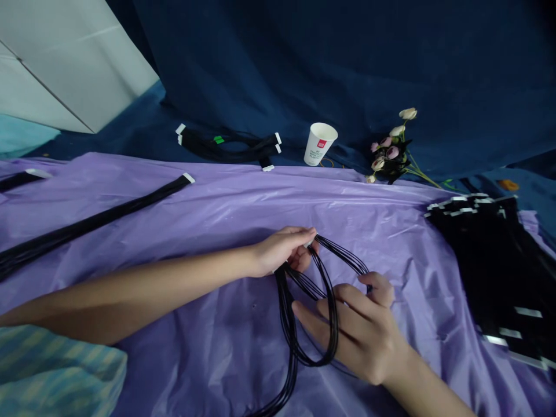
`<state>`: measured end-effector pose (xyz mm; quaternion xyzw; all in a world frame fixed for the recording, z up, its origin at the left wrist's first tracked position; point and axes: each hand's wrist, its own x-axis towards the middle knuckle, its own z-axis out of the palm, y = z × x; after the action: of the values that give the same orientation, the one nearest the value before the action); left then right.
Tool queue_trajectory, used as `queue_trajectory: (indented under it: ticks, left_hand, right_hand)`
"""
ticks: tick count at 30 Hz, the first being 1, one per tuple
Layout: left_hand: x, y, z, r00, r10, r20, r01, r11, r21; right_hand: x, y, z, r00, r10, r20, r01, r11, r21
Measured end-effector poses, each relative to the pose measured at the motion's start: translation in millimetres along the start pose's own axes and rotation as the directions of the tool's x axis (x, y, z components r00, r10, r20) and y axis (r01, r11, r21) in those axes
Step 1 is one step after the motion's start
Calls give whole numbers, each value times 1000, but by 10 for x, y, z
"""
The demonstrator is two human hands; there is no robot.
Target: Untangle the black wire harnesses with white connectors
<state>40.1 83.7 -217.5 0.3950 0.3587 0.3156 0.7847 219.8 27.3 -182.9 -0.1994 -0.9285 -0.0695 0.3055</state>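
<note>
Far left, a straight wire bundle (99,219) lies flat across the purple sheet (217,197), w/ its white connector at the far end. Nothing's been done to that one, by the look of it. A second one (17,179) pokes in at the edge, also straight.

My L hand (282,250) is closed – thumb and fingertips pinch the strands of the black wire bundle (287,318) right by its white end, just above the sheet. From there the wires swing out and curl back into one loose loop in the middle of the sheet, btw my two hands. The tail runs off toward me, out the bottom of the view.

My R hand (360,336) sits inside that loop w/ the fingers spread nearly flat and the strands crossing over them. The thumb is up against the far bend. Can't tell if that's a real pinch or just a touch.

I'd say abt one turn is formed here – the long tail isn't wound in yet.

Far right, a stack of black bundles (490,260) w/ white ends sits packed together. Those look finished.
</note>
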Motion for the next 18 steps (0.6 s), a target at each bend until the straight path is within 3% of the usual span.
queue_trajectory:
  ticks: [18]
  left_hand:
    - [1,-4,17,1000,-3,-14,3,1000,20]
  right_hand:
    - [-63,27,38,986,-87,-139,84,996,-25]
